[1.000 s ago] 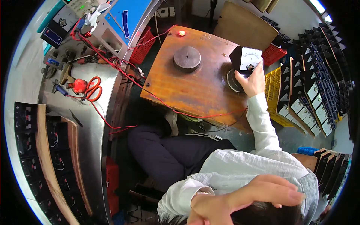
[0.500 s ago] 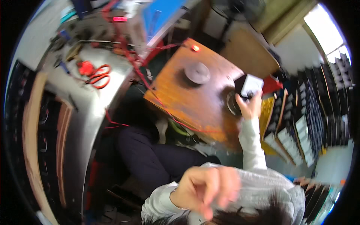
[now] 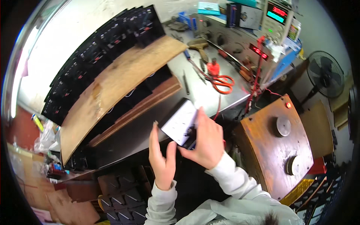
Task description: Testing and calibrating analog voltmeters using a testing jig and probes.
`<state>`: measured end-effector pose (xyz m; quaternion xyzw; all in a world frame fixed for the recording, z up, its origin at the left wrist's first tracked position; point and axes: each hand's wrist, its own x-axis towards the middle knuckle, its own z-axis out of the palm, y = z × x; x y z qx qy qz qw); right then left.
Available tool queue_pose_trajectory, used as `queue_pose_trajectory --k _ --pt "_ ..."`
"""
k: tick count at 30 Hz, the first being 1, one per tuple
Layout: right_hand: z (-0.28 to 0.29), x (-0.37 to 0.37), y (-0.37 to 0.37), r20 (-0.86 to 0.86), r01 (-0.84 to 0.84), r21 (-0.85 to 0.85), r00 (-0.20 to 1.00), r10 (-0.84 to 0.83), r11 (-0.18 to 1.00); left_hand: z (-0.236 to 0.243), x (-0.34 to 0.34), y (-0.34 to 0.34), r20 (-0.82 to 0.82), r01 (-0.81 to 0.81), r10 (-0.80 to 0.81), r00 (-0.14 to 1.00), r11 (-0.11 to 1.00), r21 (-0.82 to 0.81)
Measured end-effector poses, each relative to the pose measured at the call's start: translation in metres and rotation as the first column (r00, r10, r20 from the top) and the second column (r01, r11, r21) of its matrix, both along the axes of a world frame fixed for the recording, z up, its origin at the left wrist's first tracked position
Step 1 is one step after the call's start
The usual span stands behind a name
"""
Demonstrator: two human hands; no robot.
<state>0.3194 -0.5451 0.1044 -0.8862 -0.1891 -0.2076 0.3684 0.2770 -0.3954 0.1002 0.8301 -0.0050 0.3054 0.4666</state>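
A black panel meter with a white face (image 3: 177, 122) is tilted above the edge of the steel bench (image 3: 234, 98). My right hand (image 3: 206, 142) grips it along the right side, thumb at the lower corner. My left hand (image 3: 162, 161) is around its lower left corner, thumb against the meter and forefinger raised beside it. Behind the meter lie orange-handled scissors (image 3: 223, 83), a red object (image 3: 213, 67) and hand tools on the bench. A long wooden board (image 3: 120, 78) with rows of black units (image 3: 95, 56) fills the bench's left part.
A wooden box (image 3: 262, 138) with two metal discs (image 3: 283, 126) and a lit red lamp stands at the right. Behind it are a fan (image 3: 324, 73) and a cardboard sheet (image 3: 320, 127). Instruments with red wires (image 3: 258, 71) occupy the bench's back. Racks of meters (image 3: 318, 198) sit at lower right.
The view has swung left to the bench. My right hand has lifted the meter from the wooden box, and my left hand has come round to it.
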Motion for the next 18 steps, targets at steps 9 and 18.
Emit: queue_pose_trajectory --k 9,18 --pt "-0.008 0.013 -0.016 -0.064 -0.160 0.138 0.983 0.170 0.977 0.000 0.041 0.052 -0.144 0.172 -0.199 0.969 0.969 -0.178" --pt "-0.025 -0.026 -0.016 -0.390 0.125 0.498 0.916 0.093 0.858 -0.006 0.053 0.063 -0.202 0.250 -0.295 0.934 0.943 -0.221"
